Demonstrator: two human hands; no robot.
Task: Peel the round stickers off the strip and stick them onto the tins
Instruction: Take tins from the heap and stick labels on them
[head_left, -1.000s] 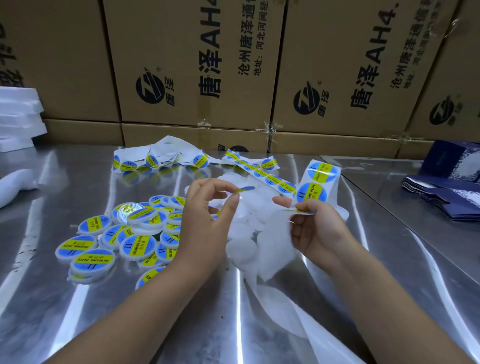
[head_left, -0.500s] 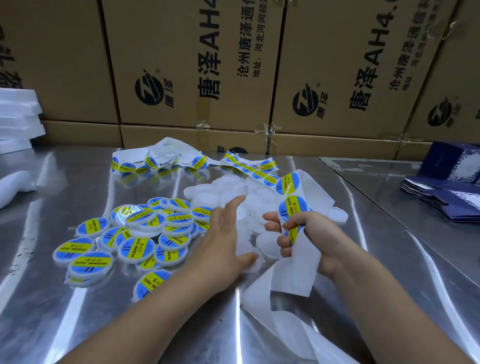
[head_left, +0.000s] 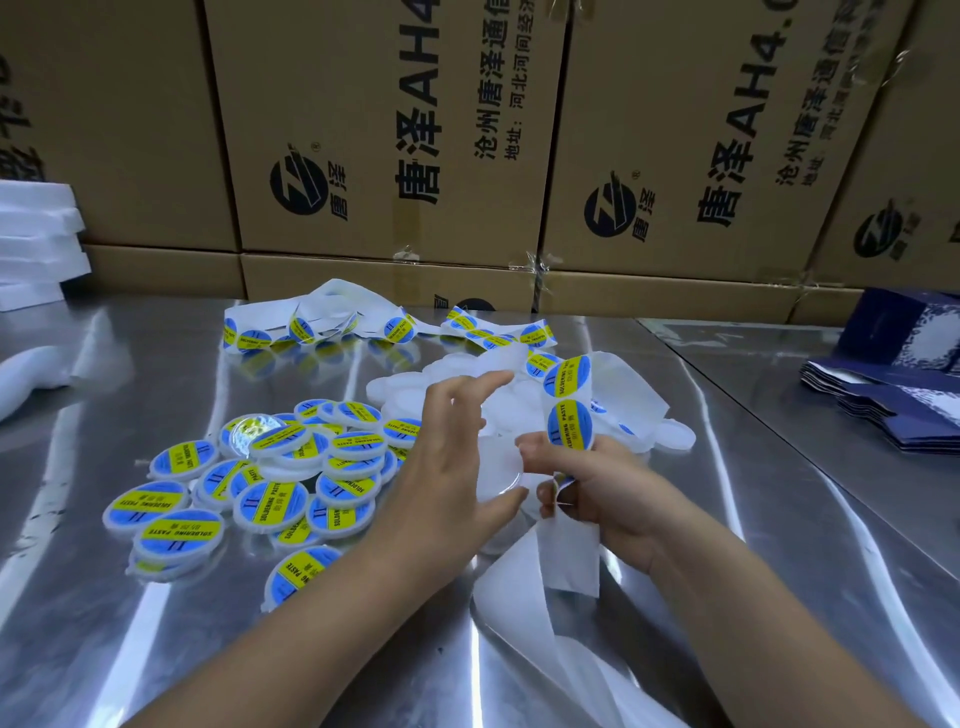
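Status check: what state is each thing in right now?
left hand: holds a blank tin
right hand: grips the sticker strip
sticker strip: stickers above the grip, bare backing below
labelled tins: stickered, heaped on the left
unlabelled tins: bare, heaped behind the hands

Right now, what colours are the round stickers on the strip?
The stickers are blue with a yellow band; head view.

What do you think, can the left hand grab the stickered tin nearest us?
Probably, once free: the left hand holds a blank tin now, but that stickered tin lies uncovered close by.
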